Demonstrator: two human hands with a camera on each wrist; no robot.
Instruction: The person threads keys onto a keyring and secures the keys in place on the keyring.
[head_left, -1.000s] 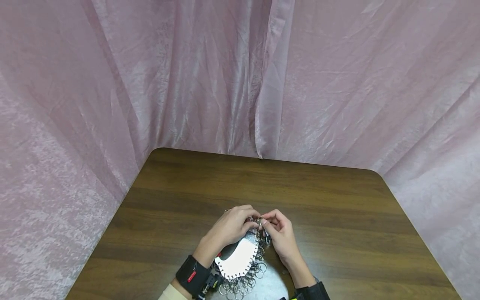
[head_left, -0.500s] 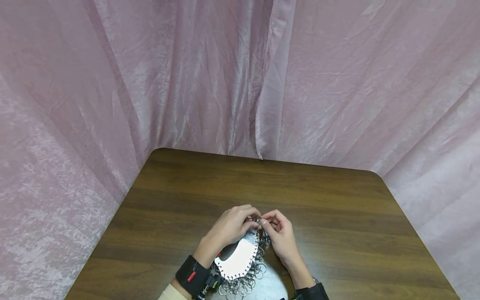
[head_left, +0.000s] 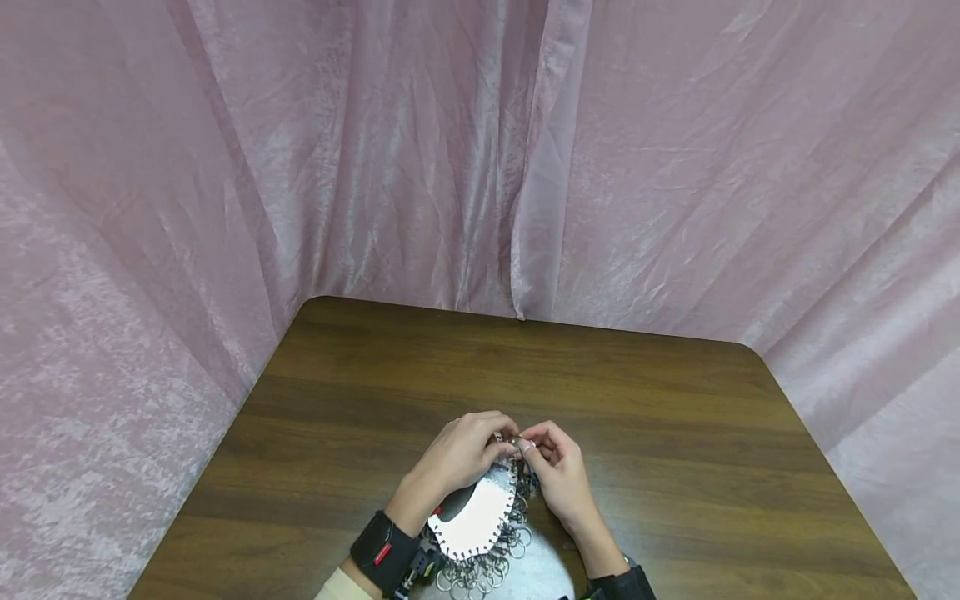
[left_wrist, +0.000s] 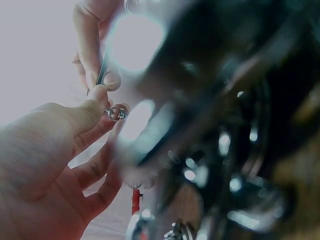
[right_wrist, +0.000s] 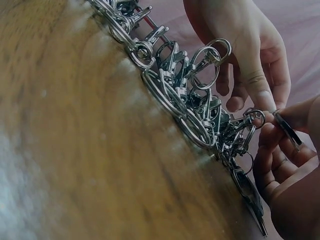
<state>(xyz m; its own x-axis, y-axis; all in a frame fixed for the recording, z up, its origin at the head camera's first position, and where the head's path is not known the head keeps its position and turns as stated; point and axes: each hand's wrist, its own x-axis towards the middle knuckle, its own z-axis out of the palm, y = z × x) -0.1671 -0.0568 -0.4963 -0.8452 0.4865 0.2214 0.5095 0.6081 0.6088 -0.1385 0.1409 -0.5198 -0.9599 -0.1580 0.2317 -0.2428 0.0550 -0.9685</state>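
Observation:
A shiny round metal piece [head_left: 476, 521] is at the near edge of the head view, its scalloped rim hung with several swivel clasps and key rings [right_wrist: 172, 95]. My left hand [head_left: 468, 450] arches over its far end, thumb and fingertips pinching at a small silver clasp [left_wrist: 116, 114]. Close on its right, my right hand [head_left: 561, 473] pinches a thin dark metal piece [right_wrist: 288, 131], like a ring seen edge-on, between thumb and forefinger. Fingertips of both hands nearly meet at the rim. Blurred metal covers much of the left wrist view.
All this lies over a brown wooden table [head_left: 675, 433] with rounded far corners. A bright pale patch [head_left: 543, 575] shows on the tabletop beside the metal piece. Pink velvety curtains [head_left: 420, 167] hang behind and at both sides. Black camera straps [head_left: 386, 550] wrap both wrists.
My right fingertips have shifted slightly left toward the left hand, with the small metal piece between them. The left hand and the round metal piece stay almost still.

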